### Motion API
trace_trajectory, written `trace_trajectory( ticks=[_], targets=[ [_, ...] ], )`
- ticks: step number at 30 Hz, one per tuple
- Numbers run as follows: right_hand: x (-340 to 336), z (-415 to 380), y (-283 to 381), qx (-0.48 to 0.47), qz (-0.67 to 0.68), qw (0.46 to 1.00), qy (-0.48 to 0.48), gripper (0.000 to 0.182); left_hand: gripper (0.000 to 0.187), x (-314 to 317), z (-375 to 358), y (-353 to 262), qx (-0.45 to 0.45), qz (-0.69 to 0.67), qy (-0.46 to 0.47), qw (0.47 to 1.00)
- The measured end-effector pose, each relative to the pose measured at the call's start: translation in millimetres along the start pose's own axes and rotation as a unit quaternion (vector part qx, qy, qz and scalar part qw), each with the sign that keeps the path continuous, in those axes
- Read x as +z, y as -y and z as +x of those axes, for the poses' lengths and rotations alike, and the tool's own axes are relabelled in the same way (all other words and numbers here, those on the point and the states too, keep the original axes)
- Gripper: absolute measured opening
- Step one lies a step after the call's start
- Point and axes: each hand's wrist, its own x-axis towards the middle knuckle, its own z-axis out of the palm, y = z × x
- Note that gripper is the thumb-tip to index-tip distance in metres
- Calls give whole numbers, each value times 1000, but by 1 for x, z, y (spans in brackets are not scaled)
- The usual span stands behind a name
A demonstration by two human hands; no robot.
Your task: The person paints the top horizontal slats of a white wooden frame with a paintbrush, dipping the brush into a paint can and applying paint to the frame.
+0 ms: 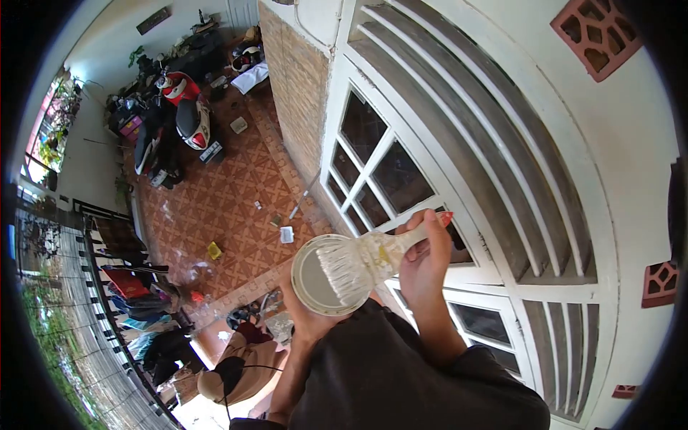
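My left hand (307, 319) is wrapped round the side of a round white paint tub (295, 278), held up in front of my chest. Pale grey-white paint (312, 278) shows inside it. A wide paintbrush (381, 256) is gripped by its handle in my right hand (424, 266), thumb along the top. Its white-coated bristles lie over the tub's opening and hide part of the paint. The handle's red tip sticks out beyond my fingers.
White-framed window panes (398, 175) and curved louvre slats (494, 143) rise close on my right. Far below, motorcycles (190, 118) stand on the patterned tile floor (215, 208). Another person (240, 369) is below at lower left, near clothes (147, 315) along a railing.
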Motion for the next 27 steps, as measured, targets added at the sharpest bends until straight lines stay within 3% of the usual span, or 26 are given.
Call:
trace_trajectory(
  ticks=[6,18,27],
  targets=[
    [-11,3,10,-8,23,999,-47,27,116,12,11,-16,34,-8,5,999],
    [-32,3,23,-38,6,998,-50,28,116,39,23,-16,54,-33,31,997],
    [-45,0,29,-34,36,996,-68,29,120,48,10,11,-4,-37,65,997]
  ],
)
